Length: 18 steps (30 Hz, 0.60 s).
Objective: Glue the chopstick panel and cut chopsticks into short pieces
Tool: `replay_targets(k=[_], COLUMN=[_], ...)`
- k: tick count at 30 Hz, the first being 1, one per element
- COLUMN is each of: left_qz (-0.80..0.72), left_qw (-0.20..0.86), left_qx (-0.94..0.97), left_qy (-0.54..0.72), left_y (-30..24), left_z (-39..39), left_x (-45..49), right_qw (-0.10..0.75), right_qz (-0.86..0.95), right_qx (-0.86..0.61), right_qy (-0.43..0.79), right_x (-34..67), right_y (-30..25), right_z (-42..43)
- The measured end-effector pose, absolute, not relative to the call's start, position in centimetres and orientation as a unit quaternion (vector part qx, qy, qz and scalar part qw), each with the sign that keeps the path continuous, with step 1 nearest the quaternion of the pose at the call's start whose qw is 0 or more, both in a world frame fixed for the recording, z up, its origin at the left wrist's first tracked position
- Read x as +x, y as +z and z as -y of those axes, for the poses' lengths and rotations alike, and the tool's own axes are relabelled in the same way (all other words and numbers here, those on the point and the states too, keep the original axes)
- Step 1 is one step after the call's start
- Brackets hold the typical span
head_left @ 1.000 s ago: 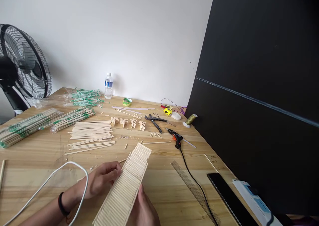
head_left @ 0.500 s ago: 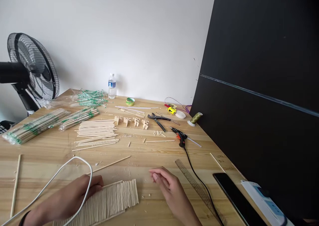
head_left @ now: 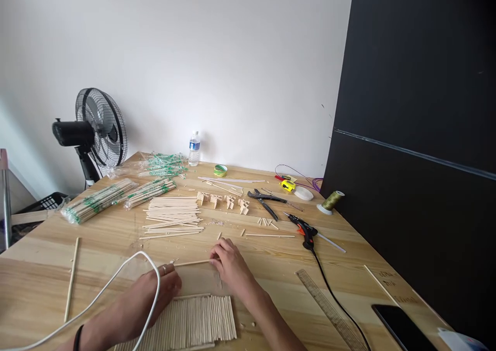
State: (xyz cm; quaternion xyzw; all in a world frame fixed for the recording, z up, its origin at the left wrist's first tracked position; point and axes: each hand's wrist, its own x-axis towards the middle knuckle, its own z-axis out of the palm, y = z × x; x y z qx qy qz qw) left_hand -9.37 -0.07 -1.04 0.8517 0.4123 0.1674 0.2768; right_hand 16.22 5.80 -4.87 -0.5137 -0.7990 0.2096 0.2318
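A thin wooden stick (head_left: 191, 262) spans the gap between my two hands. My right hand (head_left: 231, 268) pinches its right end between thumb and fingers. At the stick's left end is my left hand (head_left: 160, 286), its fingers curled closed around that end; the fingertips are partly hidden. Below my hands lies a flat panel of short sticks set side by side (head_left: 205, 317), its left part covered by my left hand and forearm. A white cable (head_left: 127, 260) loops across in front of my left wrist.
Loose sticks (head_left: 172, 209) and bagged sticks (head_left: 101, 198) lie behind on the left, beside small stick assemblies (head_left: 215, 200). Pliers (head_left: 267, 201), a glue gun (head_left: 304, 229), a ruler (head_left: 325, 304) and a phone (head_left: 403, 325) are to the right. A fan (head_left: 98, 129) stands at left.
My right hand has moved left and forward and closed on the stick's right end. My left hand has shifted off the panel's upper edge to the stick. The view has swung slightly left and up.
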Motion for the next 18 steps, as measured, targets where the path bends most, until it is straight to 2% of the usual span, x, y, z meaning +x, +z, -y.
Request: replay_targets(k=[4, 9, 11, 14, 16, 18], left_qz=[-0.435, -0.527, -0.614, -0.705, -0.743, -0.791], left_qw=[0.187, 0.056, 0.023, -0.005, -0.007, -0.019], left_qx=[0.854, 0.82, 0.774, 0.704, 0.666, 0.612], left_qy=[0.218, 0.216, 0.154, 0.089, 0.068, 0.024], left_y=[-2.0, -3.3, -2.8, -1.4, -0.7, -0.7], left_z=[-1.2, -4.4, -5.1, -5.0, -4.5, -4.0], left_x=[-10.5, -13.7, -15.9, -19.7, -22.4, -25.1], right_qw=[0.232, 0.258, 0.352, 0.498, 0.605, 0.67], right_qz=[0.797, 0.767, 0.688, 0.496, 0.356, 0.254], right_qx=[-0.516, -0.532, -0.55, -0.629, -0.611, -0.577], right_qy=[0.21, 0.25, 0.317, 0.332, 0.365, 0.391], right_x=[17.0, 21.3, 24.3, 29.7, 32.8, 34.8], right_y=[-4.4, -2.7, -2.8, -3.9, -4.3, -3.9], right_z=[-5.8, -3.4, -1.6, 1.2, 2.6, 3.4])
